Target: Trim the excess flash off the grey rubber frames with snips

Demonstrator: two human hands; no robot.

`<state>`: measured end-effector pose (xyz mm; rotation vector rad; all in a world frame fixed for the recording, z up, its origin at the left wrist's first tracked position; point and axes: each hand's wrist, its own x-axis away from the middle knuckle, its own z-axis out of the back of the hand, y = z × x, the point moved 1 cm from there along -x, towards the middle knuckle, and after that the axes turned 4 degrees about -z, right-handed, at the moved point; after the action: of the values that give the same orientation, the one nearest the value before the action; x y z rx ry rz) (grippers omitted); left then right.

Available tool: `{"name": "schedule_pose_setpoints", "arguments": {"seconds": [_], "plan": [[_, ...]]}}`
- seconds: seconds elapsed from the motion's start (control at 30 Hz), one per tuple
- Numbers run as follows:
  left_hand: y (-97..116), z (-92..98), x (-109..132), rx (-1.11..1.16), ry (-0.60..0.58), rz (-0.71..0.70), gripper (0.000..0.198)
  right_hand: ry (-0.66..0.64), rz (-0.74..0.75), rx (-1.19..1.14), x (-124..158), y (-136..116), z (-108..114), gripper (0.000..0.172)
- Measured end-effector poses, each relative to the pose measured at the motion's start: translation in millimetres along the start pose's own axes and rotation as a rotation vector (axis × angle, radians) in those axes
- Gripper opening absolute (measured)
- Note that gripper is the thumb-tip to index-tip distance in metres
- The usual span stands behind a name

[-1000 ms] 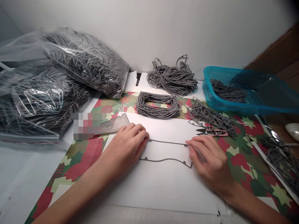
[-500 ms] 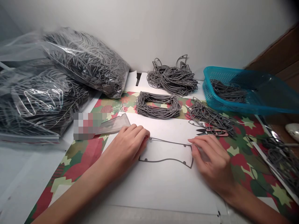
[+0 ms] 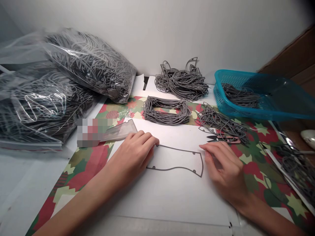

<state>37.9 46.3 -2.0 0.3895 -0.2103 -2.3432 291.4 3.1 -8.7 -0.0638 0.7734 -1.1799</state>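
White sheet (image 3: 169, 200): closest to us, spread over the patterned cloth (image 3: 85, 168), its near edge running across just below the work.
Right hand (image 3: 225, 168): hovering at the loop's right end, thumb and forefinger a little parted, tips just beside the upper corner with nothing between them; the other fingers curl in behind.
Left hand (image 3: 136, 150): down over the loop's left end, fingers bent and bunched close together; I can't tell from here whether they pinch the strip or only press on it.
Gray loop (image 3: 176, 168): here's the piece in play, on the white sheet between the two hands, top side almost straight, bottom side wavy, little tabs near the corners, left end hidden under those fingers.
Snips (image 3: 231, 141): just beyond the right hand, dark blades pointing left, pink handles against a loose tangle (image 3: 219, 123) of gray strips.
Clear packet (image 3: 120, 131): lying just past the left hand's knuckles.
Neat stack (image 3: 167, 118): straight ahead, many loops piled into one rectangular ring.
Blue basket (image 3: 268, 113): off to the right, gray strips heaped at its left end.
Clear bags (image 3: 91, 62): two of them, bulging with gray strips at the left, one leaning over the other.
Big heap (image 3: 182, 83): farthest back, messy, ends poking up before the white wall (image 3: 172, 29).
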Motion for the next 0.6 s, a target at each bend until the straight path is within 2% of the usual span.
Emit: {"name": "schedule_pose_setpoints", "arguments": {"seconds": [0.3,0.6], "plan": [[0.2,0.3,-0.2,-0.008,0.009,-0.010,0.017,0.038,-0.085,0.022,2.9,1.0,-0.6,0.029],[0.3,0.9,-0.3,0.003,0.018,-0.004,0.018,0.031,-0.086,0.013,3.4,1.4,-0.2,0.030]]}}
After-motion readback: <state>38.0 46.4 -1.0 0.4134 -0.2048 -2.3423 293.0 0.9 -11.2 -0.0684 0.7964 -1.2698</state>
